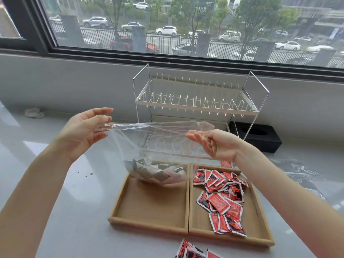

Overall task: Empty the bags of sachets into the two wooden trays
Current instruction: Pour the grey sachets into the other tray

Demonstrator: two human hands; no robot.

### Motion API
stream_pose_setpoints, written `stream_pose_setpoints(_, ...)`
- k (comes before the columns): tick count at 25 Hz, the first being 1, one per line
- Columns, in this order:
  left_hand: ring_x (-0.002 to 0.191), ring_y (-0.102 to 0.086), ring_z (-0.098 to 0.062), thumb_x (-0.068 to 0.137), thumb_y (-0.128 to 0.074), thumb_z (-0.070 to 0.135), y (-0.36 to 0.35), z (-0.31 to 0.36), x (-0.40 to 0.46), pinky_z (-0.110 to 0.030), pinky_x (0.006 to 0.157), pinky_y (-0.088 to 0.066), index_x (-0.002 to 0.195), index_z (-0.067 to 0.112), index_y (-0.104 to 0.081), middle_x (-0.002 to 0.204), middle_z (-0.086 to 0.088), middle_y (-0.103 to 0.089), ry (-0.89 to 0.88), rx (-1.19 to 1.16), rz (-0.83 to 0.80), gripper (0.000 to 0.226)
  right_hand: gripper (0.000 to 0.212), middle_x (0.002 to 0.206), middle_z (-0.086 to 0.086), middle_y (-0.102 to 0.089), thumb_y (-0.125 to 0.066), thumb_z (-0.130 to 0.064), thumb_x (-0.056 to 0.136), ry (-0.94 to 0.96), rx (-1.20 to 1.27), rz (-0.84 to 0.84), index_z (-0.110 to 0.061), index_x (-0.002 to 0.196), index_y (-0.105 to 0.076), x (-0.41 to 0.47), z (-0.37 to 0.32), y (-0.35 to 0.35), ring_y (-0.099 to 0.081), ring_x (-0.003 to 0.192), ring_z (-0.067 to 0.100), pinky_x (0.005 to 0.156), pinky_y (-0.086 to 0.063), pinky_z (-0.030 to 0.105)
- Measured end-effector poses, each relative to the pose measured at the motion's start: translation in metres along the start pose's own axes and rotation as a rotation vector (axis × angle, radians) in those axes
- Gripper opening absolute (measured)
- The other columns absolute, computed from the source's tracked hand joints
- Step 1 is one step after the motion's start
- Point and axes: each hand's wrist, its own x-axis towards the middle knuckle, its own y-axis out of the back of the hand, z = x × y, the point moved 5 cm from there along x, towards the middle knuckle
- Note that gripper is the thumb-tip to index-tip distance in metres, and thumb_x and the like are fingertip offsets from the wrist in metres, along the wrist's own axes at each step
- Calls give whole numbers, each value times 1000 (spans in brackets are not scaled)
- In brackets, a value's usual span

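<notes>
Both hands hold a clear plastic bag [158,144] by its mouth above the bench [74,211]: the left hand [83,131] pinches one end of the rim between thumb and fingers, and the right hand [214,144] grips the other end with fingers curled, the film stretched taut between them. Silver-and-dark sachets [154,171] sag in the bag's bottom, which hangs over the far end of the left wooden tray [149,207]; whether the bag touches the tray cannot be told, and the print on the sachets is too blurred to read through the plastic. Beside it, edge to edge, the right wooden tray [260,220] carries a loose heap of red sachets [221,200]. More red sachets [193,252] lie on the bench at the near edge, cut off by the frame, and one [226,163] shows partly behind the right wrist. A white wire dish rack [197,103] stands beyond the trays, its lower tier seen only through the bag. A black box [260,136] sits to its right. Crumpled clear plastic [297,170] lies at right, hard to make out against the glossy surface. A crumpled scrap [34,112] rests at far left.
</notes>
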Motion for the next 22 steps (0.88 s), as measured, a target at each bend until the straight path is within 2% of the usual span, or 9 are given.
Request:
stream_pose_setpoints(4, 46, -58, 2, 90, -44, 6, 2, 3, -3, -7, 45, -46, 87, 22, -62, 73, 9, -58, -44, -28, 12, 24, 27, 68, 13, -74, -29, -1, 96, 11, 9, -14, -1, 99, -56, -4, -1, -7, -67, 47, 5, 41, -50, 11)
stream_pose_setpoints(7, 47, -59, 2, 92, -43, 8, -1, 14, 0, -8, 49, -49, 75, 22, -69, 56, 14, -64, -104, -103, 39, 34, 30, 63, 9, -73, -27, 3, 95, 65, 40, -23, -2, 96, -56, -5, -5, -15, -65, 45, 4, 38, -48, 11)
stream_pose_setpoints(9, 51, -61, 1, 92, -43, 10, -4, 24, 2, -9, 52, -51, 63, 21, -73, 54, 13, -66, -116, -164, 25, 43, 31, 61, 5, -72, -27, 4, 95, 88, 34, -21, -1, 94, -57, -6, -10, -18, -64, 43, 3, 38, -48, 11)
stream_pose_setpoints(13, 59, -64, -1, 91, -45, 16, -12, 42, 2, -11, 57, -53, 76, 19, -68, 59, 11, -66, -172, -218, -45, 28, 32, 61, 5, -72, -27, 2, 95, 150, 73, -16, 0, 91, -59, -13, -29, -19, -66, 45, 3, 38, -48, 11)
stream_pose_setpoints(18, 61, -65, -2, 91, -44, 16, -21, 66, 1, -13, 59, -54, 78, 20, -66, 62, 11, -67, -261, -200, -89, 26, 29, 63, 5, -73, -30, -4, 97, 202, 73, -34, 0, 89, -58, -24, -46, -20, -66, 47, 2, 38, -47, 10)
stream_pose_setpoints(22, 62, -65, -1, 92, -42, 19, -29, 79, 0, -14, 64, -54, 82, 22, -64, 65, 13, -68, -310, -167, -129, 25, 27, 63, 5, -73, -31, -6, 96, 256, -25, -12, -1, 90, -57, -37, -62, -19, -67, 49, 3, 38, -48, 10)
